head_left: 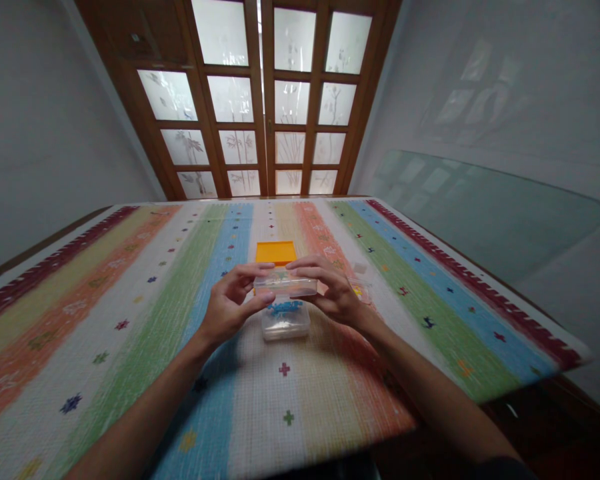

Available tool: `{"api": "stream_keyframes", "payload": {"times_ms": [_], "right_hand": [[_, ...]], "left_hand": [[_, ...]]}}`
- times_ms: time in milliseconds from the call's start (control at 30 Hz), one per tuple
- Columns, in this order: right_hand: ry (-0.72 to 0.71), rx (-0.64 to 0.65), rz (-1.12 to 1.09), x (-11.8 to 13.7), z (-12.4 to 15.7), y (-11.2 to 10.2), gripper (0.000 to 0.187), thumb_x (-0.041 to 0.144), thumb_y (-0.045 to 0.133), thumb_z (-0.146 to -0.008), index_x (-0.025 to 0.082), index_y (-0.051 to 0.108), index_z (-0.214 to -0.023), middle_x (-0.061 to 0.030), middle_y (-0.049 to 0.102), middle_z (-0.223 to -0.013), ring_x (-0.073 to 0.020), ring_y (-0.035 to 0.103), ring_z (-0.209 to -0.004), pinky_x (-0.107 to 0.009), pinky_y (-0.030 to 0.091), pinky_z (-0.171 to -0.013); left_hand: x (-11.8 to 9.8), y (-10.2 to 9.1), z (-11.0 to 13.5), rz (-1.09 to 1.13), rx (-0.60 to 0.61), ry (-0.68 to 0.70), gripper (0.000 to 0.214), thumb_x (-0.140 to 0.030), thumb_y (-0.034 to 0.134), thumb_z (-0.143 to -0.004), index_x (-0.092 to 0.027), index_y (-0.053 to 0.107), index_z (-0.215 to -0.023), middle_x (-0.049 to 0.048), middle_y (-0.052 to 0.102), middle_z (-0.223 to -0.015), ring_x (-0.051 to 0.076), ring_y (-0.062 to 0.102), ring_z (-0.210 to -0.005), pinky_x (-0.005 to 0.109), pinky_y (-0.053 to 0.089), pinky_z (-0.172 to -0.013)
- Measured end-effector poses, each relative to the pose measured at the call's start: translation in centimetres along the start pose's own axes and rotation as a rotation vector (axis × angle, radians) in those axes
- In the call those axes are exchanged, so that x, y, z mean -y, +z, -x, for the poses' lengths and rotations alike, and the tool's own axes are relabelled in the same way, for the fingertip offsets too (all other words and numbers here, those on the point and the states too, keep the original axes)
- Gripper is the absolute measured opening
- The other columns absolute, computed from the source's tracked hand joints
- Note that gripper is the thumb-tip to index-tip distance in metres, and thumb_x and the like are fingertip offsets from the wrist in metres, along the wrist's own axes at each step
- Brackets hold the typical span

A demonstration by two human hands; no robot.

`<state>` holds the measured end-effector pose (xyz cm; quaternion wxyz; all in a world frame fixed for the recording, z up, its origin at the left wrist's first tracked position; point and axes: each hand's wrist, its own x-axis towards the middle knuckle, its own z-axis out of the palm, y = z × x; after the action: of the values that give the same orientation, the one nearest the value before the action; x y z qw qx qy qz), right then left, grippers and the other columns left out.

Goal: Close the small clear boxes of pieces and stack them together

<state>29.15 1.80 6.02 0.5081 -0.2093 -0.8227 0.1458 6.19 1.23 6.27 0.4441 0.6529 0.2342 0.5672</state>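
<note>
Both my hands hold a small clear plastic box (285, 285) a little above the striped cloth. My left hand (231, 303) grips its left end with thumb below and fingers on top. My right hand (330, 290) grips its right end the same way. Directly under the held box sits a second clear plastic box (286, 323) on the cloth, with small blue pieces (284, 307) on or in its top. Just beyond the hands an orange flat box (276, 253) lies on the cloth.
A colourful striped cloth (130, 320) covers the table. A small clear item (361, 268) lies right of my right hand. A glass tabletop (480, 207) extends to the right. Wooden doors (265, 100) with frosted panes stand behind the table.
</note>
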Motion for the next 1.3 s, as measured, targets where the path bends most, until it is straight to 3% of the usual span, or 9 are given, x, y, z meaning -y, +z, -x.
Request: {"api": "stream_keyframes", "payload": {"times_ms": [167,367,500,667,900,1300], "right_hand": [[-0.003,0.036,0.043,0.6,-0.2,-0.6,0.039,0.036,0.076,-0.09,0.032,0.064,-0.127,-0.0078,0.068,-0.125,-0.0266,0.063,-0.117,-0.049,0.051,-0.1],[0.056,0.155,0.015,0.5,0.4,-1.9,0.047,0.034,0.077,-0.087,0.027,0.062,-0.131,-0.0103,0.067,-0.126,-0.0276,0.063,-0.121,-0.048,0.05,-0.104],[0.044,0.223,-0.001,0.1,1.1,-1.9,0.054,0.032,0.08,-0.083,0.026,0.06,-0.133,-0.0111,0.067,-0.125,-0.0276,0.064,-0.118,-0.048,0.052,-0.101],[0.05,0.298,0.0,-0.2,1.7,-1.7,0.059,0.03,0.08,-0.082,0.026,0.057,-0.136,-0.0112,0.065,-0.126,-0.0265,0.063,-0.117,-0.047,0.053,-0.099],[0.065,0.401,0.049,-0.7,2.1,-1.8,0.062,0.032,0.08,-0.082,0.026,0.054,-0.139,-0.0119,0.063,-0.128,-0.0275,0.061,-0.118,-0.048,0.052,-0.1],[0.09,0.448,0.084,-0.5,2.2,-1.6,0.06,0.035,0.077,-0.087,0.025,0.053,-0.141,-0.0123,0.062,-0.131,-0.028,0.058,-0.125,-0.049,0.049,-0.105]], "left_hand": [[0.2,-0.7,0.1,-0.045,0.046,0.034,0.029,-0.026,0.085,-0.079,-0.02,0.068,-0.101,0.0123,0.071,-0.123,0.027,0.067,-0.119,0.042,0.057,-0.1],[0.6,-1.8,0.8,-0.269,0.164,0.1,0.037,-0.021,0.084,-0.076,-0.02,0.067,-0.109,0.0165,0.063,-0.137,0.029,0.061,-0.127,0.042,0.055,-0.103],[1.0,-2.2,1.4,-0.472,0.267,0.165,0.046,-0.023,0.083,-0.076,-0.021,0.065,-0.118,0.0151,0.067,-0.128,0.029,0.064,-0.121,0.043,0.055,-0.102],[1.4,-2.4,1.5,-0.572,0.337,0.196,0.056,-0.025,0.081,-0.076,-0.022,0.061,-0.129,0.0126,0.069,-0.124,0.028,0.067,-0.114,0.045,0.056,-0.101],[1.9,-2.6,1.7,-0.618,0.389,0.166,0.061,-0.029,0.081,-0.077,-0.023,0.057,-0.133,0.0122,0.068,-0.124,0.029,0.067,-0.112,0.045,0.056,-0.098],[2.7,-2.8,2.1,-0.631,0.421,0.08,0.061,-0.032,0.077,-0.081,-0.023,0.053,-0.137,0.0121,0.064,-0.131,0.029,0.064,-0.119,0.048,0.054,-0.103]]}}
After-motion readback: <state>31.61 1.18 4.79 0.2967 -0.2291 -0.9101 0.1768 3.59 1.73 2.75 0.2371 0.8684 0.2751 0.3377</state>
